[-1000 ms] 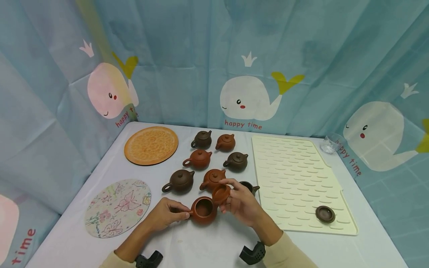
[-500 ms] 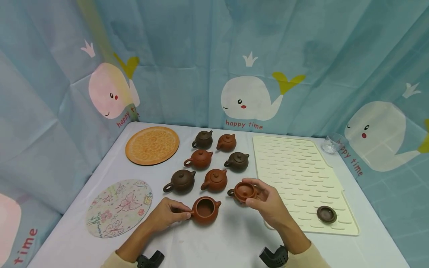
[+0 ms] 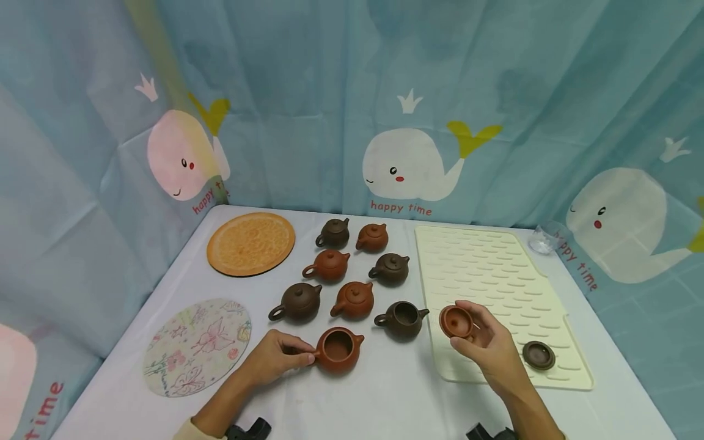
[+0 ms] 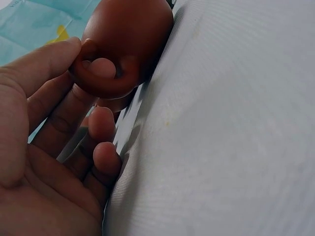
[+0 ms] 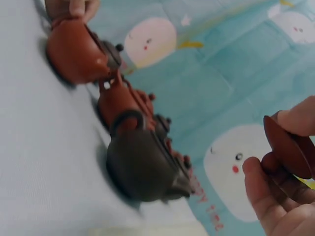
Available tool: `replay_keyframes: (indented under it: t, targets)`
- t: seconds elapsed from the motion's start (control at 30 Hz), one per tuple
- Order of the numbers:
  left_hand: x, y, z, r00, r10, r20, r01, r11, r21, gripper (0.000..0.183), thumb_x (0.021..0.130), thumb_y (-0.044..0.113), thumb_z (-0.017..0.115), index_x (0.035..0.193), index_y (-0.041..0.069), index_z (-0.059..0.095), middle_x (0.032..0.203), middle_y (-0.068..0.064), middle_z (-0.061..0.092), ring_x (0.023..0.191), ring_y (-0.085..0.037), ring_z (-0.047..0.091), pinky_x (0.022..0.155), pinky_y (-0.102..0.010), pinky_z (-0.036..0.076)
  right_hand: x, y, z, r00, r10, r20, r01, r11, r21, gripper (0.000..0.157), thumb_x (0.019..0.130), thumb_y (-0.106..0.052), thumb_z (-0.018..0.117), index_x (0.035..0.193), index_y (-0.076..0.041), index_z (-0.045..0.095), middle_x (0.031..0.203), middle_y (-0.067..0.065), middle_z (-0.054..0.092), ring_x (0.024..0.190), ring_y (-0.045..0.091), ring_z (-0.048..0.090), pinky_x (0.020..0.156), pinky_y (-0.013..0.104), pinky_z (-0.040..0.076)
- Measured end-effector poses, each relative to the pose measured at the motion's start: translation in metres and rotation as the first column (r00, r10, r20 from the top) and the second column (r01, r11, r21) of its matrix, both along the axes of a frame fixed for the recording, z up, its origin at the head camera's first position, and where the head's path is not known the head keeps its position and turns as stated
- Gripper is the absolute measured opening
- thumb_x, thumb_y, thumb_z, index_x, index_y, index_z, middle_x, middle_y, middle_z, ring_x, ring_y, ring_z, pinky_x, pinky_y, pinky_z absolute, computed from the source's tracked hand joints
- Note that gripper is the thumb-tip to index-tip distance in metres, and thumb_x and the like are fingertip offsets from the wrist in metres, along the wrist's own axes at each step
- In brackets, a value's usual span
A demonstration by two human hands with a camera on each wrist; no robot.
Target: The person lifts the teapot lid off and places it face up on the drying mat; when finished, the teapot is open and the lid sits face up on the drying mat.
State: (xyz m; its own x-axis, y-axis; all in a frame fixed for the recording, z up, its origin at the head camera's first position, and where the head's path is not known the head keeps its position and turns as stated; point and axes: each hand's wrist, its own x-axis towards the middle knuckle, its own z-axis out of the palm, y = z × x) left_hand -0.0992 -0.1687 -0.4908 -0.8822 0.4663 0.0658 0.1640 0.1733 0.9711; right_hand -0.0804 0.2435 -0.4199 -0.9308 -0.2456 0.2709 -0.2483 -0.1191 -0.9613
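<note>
My left hand [image 3: 277, 357] pinches the handle of a lidless red-brown clay teapot [image 3: 338, 366] standing on the white table; in the left wrist view a fingertip shows through the handle loop [image 4: 110, 83]. My right hand [image 3: 489, 339] holds a red-brown teapot lid [image 5: 288, 146] between thumb and fingers, its underside turned up, above the left edge of the cream ridged mat [image 3: 467, 269]. Between the two hands stands a lidless dark brown teapot [image 3: 403, 330]. A dark brown lid [image 3: 539, 355] lies upside down on the mat's near right part.
Behind the uncovered pots stand several lidded teapots, among them a red-brown one [image 3: 354, 300] and a dark one [image 3: 299, 304]. Left lie a butterfly-patterned round mat [image 3: 192, 348] and an orange round mat [image 3: 251, 244]. A clear glass bowl [image 3: 544, 238] sits far right.
My right hand has carried the red-brown lid rightward from beside the red-brown teapot, past the dark lidless teapot, to over the mat's edge. My left hand stays on the teapot handle.
</note>
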Motion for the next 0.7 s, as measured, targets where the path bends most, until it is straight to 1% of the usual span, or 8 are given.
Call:
replay_keyframes:
  t: [0.13,0.23,0.33,0.43,0.57,0.63,0.7]
  targets:
    - [0.001,-0.001,-0.001,1.000,0.006,0.011,-0.006,1.000,-0.011,0.012,0.086,0.012,0.074,0.096,0.006,0.077,0.088,0.000,0.073,0.082,-0.014,0.064,0.069,-0.025,0.051,0.004,0.012,-0.007,0.998,-0.060,-0.003,0.060,0.996,0.070,0.060,0.084,0.017,0.062,0.138,0.007,0.038,0.128,0.017,0.049,0.109,0.017,0.058,0.080,0.024,0.050]
    - [0.000,-0.001,-0.002,1.000,0.007,0.010,-0.007,1.000,-0.012,0.012,0.086,0.012,0.074,0.096,0.005,0.077,0.088,0.000,0.073,0.082,-0.014,0.064,0.070,-0.025,0.051,0.006,0.019,-0.011,0.991,-0.137,-0.002,0.136,0.982,0.134,0.061,0.083,0.015,0.065,0.138,0.005,0.040,0.127,0.015,0.053,0.109,0.016,0.057,0.081,0.023,0.049]
    - [0.000,-0.001,-0.004,1.000,0.008,0.011,-0.008,1.000,-0.015,0.012,0.086,0.010,0.074,0.096,0.004,0.077,0.088,-0.001,0.073,0.082,-0.014,0.064,0.070,-0.025,0.051,0.007,0.026,-0.016,0.975,-0.224,0.012,0.217,0.958,0.187,0.062,0.082,0.017,0.066,0.137,0.006,0.041,0.124,0.013,0.055,0.108,0.015,0.057,0.082,0.022,0.048]
    - [0.000,-0.001,-0.005,1.000,0.004,0.007,-0.004,1.000,-0.019,0.011,0.086,0.007,0.073,0.095,0.003,0.076,0.088,-0.002,0.072,0.081,-0.014,0.064,0.069,-0.025,0.051,0.008,0.034,-0.022,0.958,-0.285,0.022,0.273,0.936,0.224,0.063,0.080,0.019,0.065,0.137,0.007,0.041,0.123,0.010,0.055,0.107,0.013,0.057,0.081,0.021,0.048]
    - [0.000,-0.001,-0.005,1.000,0.003,0.006,-0.003,1.000,-0.022,0.011,0.085,0.007,0.073,0.096,0.002,0.076,0.088,-0.002,0.072,0.081,-0.014,0.064,0.069,-0.025,0.051,0.008,0.041,-0.029,0.945,-0.326,0.026,0.308,0.916,0.256,0.062,0.080,0.020,0.065,0.136,0.007,0.041,0.123,0.008,0.055,0.108,0.011,0.056,0.081,0.019,0.047]
    - [0.000,-0.001,-0.005,1.000,0.007,0.016,-0.007,1.000,-0.022,0.012,0.085,0.008,0.074,0.096,0.003,0.076,0.088,-0.002,0.072,0.081,-0.015,0.064,0.069,-0.025,0.051,0.009,0.043,-0.031,0.937,-0.349,0.013,0.330,0.896,0.297,0.062,0.080,0.019,0.065,0.136,0.007,0.042,0.124,0.008,0.055,0.108,0.009,0.056,0.081,0.019,0.047]
    - [0.000,-0.001,-0.003,1.000,0.006,0.021,-0.006,1.000,-0.020,0.012,0.086,0.009,0.074,0.096,0.004,0.077,0.088,-0.001,0.072,0.082,-0.014,0.064,0.070,-0.025,0.051,0.010,0.045,-0.032,0.928,-0.372,-0.006,0.349,0.866,0.357,0.061,0.080,0.018,0.066,0.135,0.006,0.044,0.124,0.011,0.054,0.107,0.006,0.055,0.080,0.018,0.047]
